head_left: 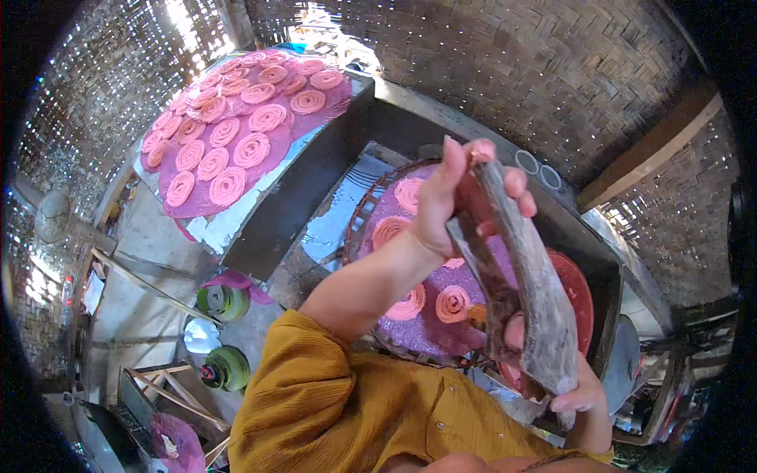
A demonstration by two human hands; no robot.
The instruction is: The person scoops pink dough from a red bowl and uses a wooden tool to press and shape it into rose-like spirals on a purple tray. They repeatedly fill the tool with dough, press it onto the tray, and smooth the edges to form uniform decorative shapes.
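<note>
A weathered grey wooden tool with two long arms (pixel 530 272), shaped like a hand press, is held up slantwise in front of me. Its upper end is gripped by my left hand (pixel 443 197), the fingers curled over the wood. At the lower end my right hand (pixel 585 394) is closed round it, partly hidden behind the wood. Below the tool lies a round rack (pixel 352 229) covered with a glittery purple sheet (pixel 418 339). Pink spiral coils (pixel 452 303), apparently piped dough, rest on that sheet; my left forearm and the tool hide some of them.
At the back left, a raised surface carries another purple sheet (pixel 280 150) with many pink coils (pixel 251 150). A red basin (pixel 576 296) stands right of the rack. Two white rings (pixel 538 169) lie by the woven wall (pixel 505 79). Green gas cylinders (pixel 226 368) stand at left.
</note>
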